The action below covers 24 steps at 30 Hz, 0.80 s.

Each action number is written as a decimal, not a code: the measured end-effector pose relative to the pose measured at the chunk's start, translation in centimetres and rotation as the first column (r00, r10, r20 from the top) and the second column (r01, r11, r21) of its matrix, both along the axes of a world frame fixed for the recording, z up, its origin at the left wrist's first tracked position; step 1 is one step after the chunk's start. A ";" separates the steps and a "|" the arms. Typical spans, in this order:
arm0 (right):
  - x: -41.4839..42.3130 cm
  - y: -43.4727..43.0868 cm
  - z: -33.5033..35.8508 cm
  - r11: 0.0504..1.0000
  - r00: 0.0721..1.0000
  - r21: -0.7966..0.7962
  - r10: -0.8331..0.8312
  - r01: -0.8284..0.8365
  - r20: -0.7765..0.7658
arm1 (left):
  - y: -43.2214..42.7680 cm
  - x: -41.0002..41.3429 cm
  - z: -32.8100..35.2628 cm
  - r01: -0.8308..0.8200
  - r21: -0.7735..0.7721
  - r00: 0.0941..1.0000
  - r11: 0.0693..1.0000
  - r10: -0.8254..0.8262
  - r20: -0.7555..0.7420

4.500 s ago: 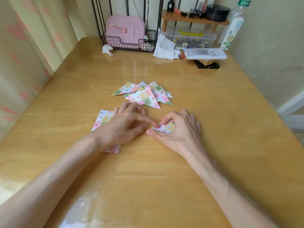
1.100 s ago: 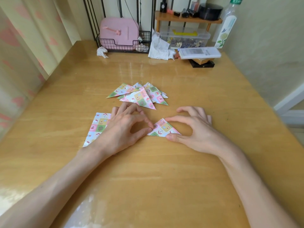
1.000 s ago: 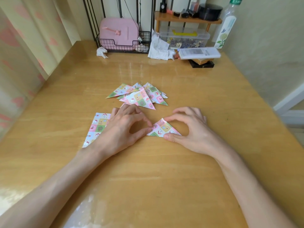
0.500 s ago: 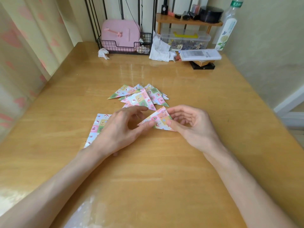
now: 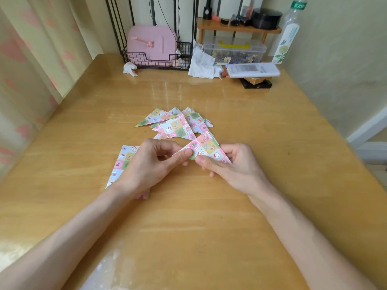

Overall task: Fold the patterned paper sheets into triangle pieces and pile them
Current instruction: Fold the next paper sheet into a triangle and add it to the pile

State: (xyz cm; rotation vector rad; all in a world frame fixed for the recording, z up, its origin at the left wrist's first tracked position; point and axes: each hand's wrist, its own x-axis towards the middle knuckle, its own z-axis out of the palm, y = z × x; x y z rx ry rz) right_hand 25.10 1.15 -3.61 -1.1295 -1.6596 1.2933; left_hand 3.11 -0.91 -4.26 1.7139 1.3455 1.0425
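Just in front of the pile of triangles [image 5: 176, 124], the left hand [image 5: 150, 162] and right hand [image 5: 232, 166] each pinch one folded triangle [image 5: 206, 148], apparently clear of the table [image 5: 209, 237].

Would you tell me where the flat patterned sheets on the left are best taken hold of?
Likely at the bare far-left corner, coming from the left. The flat sheets lie flush on the table, so only an edge can be peeled up and pinched, and the left hand, pinching the triangle, covers their right side.
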 end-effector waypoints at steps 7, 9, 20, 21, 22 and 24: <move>-0.2 -0.1 -0.1 1.000 1.000 0.014 0.023 -0.023 0.000 | -0.2 -0.4 0.5 -0.010 -0.117 0.999 0.993 0.004 -0.051; -0.3 -0.3 0.0 1.000 1.000 -0.009 0.023 -0.023 -0.001 | -0.2 -0.4 0.5 -0.023 -0.137 0.997 0.990 0.013 -0.072; 0.0 -0.2 0.3 0.997 0.997 -0.076 0.025 -0.019 0.078 | 0.1 -1.1 0.1 0.053 -0.121 0.995 0.991 -0.062 -0.073; 0.2 -0.1 0.4 0.995 0.996 -0.100 0.029 -0.021 0.081 | 0.2 -1.2 0.1 0.038 -0.103 0.997 0.994 -0.045 -0.065; 0.4 0.0 0.4 0.992 0.996 -0.122 0.027 -0.017 0.081 | 0.4 -1.3 0.2 0.026 -0.091 0.998 0.996 -0.031 -0.055; 0.7 0.2 0.4 0.989 0.996 -0.149 0.006 0.007 0.087 | 0.5 -1.3 0.3 0.028 -0.103 0.999 0.994 -0.031 -0.030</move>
